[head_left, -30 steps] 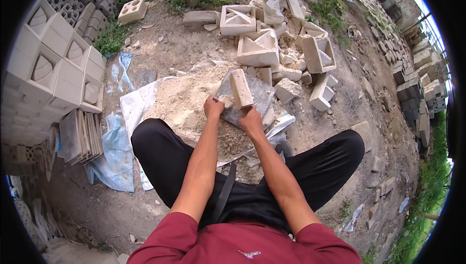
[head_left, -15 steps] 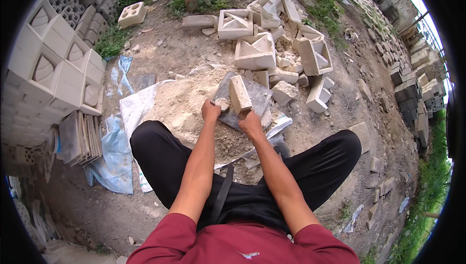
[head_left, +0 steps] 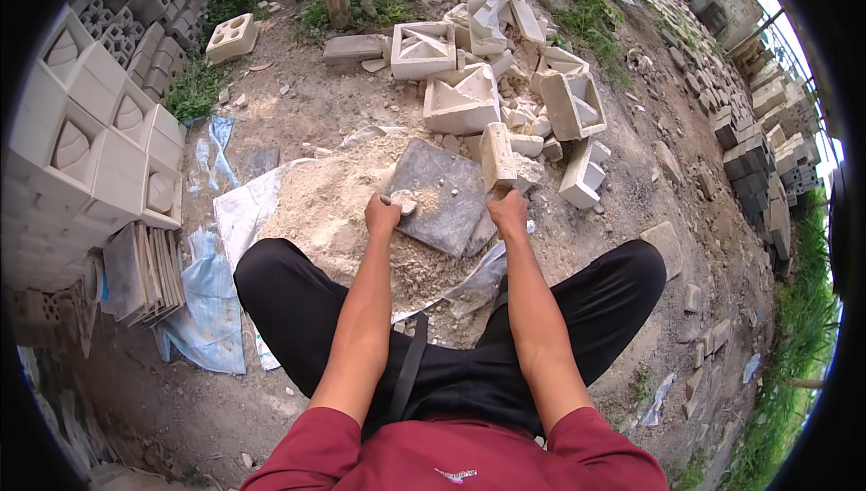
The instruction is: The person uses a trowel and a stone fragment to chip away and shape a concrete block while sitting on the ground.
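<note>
My left hand (head_left: pixel 382 215) is closed on a small pale chunk of broken block (head_left: pixel 405 206) at the left side of a dark grey slab (head_left: pixel 437 211). The slab lies flat on a mound of sandy crushed rubble (head_left: pixel 316 193), with crumbs on its top. In my right hand (head_left: pixel 508 211), fingers wrapped, is a dusty oblong block (head_left: pixel 498 157) that stands up from the fist, just off the slab's right edge. Whether it has a handle inside the fist is hidden.
Broken hollow blocks (head_left: pixel 462 98) are heaped beyond the slab. Patterned blocks (head_left: pixel 117 157) are stacked high at left, beside leaning thin boards (head_left: pixel 149 270) and a blue sheet (head_left: pixel 209 301). A white sack (head_left: pixel 244 207) edges the mound. More blocks (head_left: pixel 753 162) stand at right.
My right hand has swung the oblong block rightward, from over the slab to beyond its right edge. The left hand stays with the chunk at the slab's left side. The view has shifted slightly.
</note>
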